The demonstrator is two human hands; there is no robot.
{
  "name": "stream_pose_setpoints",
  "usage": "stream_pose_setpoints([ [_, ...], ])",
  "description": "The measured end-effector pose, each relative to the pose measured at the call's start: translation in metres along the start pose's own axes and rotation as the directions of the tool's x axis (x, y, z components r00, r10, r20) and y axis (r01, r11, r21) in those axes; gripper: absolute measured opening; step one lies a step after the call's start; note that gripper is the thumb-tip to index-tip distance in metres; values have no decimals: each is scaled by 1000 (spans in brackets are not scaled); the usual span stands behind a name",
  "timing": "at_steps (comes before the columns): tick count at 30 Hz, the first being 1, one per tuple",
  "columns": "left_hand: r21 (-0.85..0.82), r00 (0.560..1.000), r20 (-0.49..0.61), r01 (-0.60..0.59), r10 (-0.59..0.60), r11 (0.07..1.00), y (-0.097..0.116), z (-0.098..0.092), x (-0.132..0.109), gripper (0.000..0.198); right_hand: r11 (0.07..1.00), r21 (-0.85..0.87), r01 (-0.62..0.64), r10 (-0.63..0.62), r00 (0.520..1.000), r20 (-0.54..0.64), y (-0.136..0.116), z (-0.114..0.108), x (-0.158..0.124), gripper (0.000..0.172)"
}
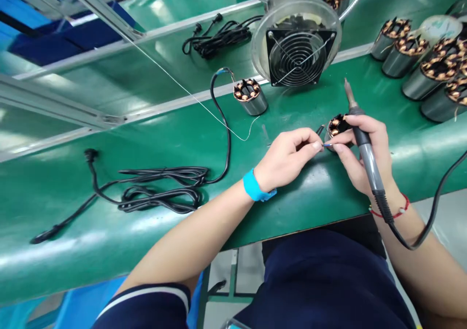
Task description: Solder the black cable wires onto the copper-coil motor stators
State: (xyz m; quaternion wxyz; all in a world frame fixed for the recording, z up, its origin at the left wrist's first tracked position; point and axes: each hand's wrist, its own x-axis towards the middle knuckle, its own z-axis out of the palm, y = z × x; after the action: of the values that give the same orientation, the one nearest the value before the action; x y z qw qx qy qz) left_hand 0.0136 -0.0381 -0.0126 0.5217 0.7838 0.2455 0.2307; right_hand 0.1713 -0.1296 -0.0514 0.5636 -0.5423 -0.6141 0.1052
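Head view: the left hand pinches a thin wire lead between closed fingers. The right hand is wrapped around a soldering iron, tip up, its fingertips meeting that lead beside the stator on the green table.

Glossy green workbench, grey floor, bright overhead glare
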Motion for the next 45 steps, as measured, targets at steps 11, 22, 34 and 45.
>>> stream_pose_setpoints([
  [11, -34, 997, -76, -35, 32, 999, -5, 8, -2, 23, 999, 43, 12, -9, 998, -56, 2, 8, 2, 44],
  [22, 384, 937, -136, -250, 323, 889, -15, 8, -4, 16, 971, -234, 54, -77, 993, -91, 2, 4, -2, 41],
  [34, -578, 898, 127, 412, -420, 705, 8, 4, 2, 14, 939, -343, 37, -60, 997, -57, 6, 13, 7, 36],
  [45, -648, 856, 114, 449, -505, 615, 16, 6, 2, 16, 957, -287, 38, -51, 998, -37, 7, 14, 2, 36],
])
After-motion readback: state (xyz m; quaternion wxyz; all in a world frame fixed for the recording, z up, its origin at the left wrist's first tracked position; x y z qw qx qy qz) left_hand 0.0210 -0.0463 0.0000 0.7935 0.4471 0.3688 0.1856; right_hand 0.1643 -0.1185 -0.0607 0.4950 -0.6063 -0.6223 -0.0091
